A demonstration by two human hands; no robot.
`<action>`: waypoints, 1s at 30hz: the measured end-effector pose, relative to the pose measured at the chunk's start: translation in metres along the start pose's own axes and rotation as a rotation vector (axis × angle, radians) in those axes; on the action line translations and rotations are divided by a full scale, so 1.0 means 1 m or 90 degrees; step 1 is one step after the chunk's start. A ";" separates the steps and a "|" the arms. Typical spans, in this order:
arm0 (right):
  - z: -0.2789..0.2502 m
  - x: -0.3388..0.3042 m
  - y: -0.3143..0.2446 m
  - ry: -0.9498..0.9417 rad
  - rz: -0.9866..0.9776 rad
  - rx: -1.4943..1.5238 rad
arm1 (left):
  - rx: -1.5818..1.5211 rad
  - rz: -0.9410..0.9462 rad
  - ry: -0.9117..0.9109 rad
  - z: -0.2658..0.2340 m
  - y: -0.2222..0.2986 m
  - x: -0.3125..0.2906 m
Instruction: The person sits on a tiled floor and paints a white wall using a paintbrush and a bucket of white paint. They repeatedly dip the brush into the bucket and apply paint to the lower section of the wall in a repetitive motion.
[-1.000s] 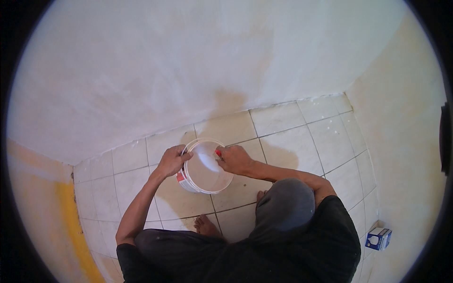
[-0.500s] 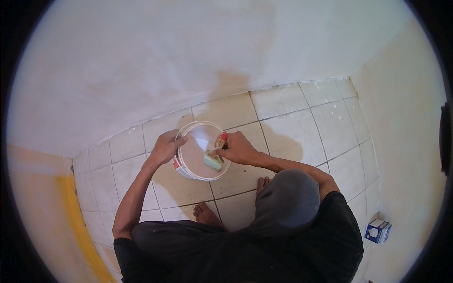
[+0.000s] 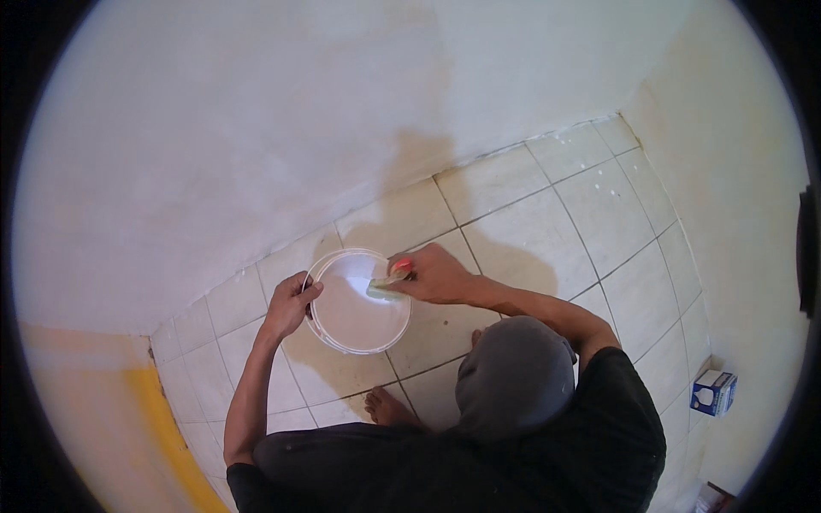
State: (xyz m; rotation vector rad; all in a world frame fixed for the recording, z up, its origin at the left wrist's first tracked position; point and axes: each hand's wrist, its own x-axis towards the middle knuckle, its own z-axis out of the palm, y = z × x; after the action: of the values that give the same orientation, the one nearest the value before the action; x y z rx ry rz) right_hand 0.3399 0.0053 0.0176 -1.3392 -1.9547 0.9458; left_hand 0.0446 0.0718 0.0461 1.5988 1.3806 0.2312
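A round white bucket (image 3: pixel 363 351) holding a pale, whitish liquid is held above the tiled floor, its open top facing up. My left hand (image 3: pixel 291 303) is closed on the rim at the bucket's left side, thumb on top. Over the right side of the rim, my right hand (image 3: pixel 436 274) is closed around a paintbrush with a red-ended handle. Pale green, coated bristles of the paintbrush (image 3: pixel 385 291) point left, inside the bucket's mouth near its right wall. Whether the bristles touch the liquid, I cannot tell.
A whitish wall (image 3: pixel 239 128) rises just beyond the bucket. Pale floor tiles (image 3: pixel 547 239) lie below, with white specks toward the far right corner. A blue and white box (image 3: pixel 713 392) stands by the right wall. A yellow strip (image 3: pixel 167 427) runs along the left wall's lower part.
The bucket sits slightly lower in view and is less tilted, showing less of its outer side. The paintbrush has turned from pointing down to pointing left. The whole view has shifted slightly.
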 end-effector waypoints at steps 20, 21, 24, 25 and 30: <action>-0.152 0.059 0.171 0.223 -0.231 -0.386 | -0.040 -0.055 0.023 -0.004 -0.017 0.000; -0.166 0.061 0.153 0.292 -0.298 -0.410 | -0.035 -0.051 0.023 -0.004 -0.015 0.000; -0.204 0.054 0.088 0.419 -0.417 -0.440 | -0.050 -0.054 0.017 -0.002 -0.019 -0.002; -0.209 0.053 0.078 0.452 -0.443 -0.444 | -0.057 -0.055 0.015 -0.003 -0.020 -0.001; -0.181 0.061 0.113 0.506 -0.448 -0.468 | -0.048 -0.057 0.012 -0.004 -0.018 0.000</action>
State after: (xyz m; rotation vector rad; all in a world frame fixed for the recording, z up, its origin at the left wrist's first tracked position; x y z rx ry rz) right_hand 0.5213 0.1317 0.0352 -0.9698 -1.8903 -0.6158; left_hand 0.0300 0.0722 0.0346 1.4729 1.4373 0.2425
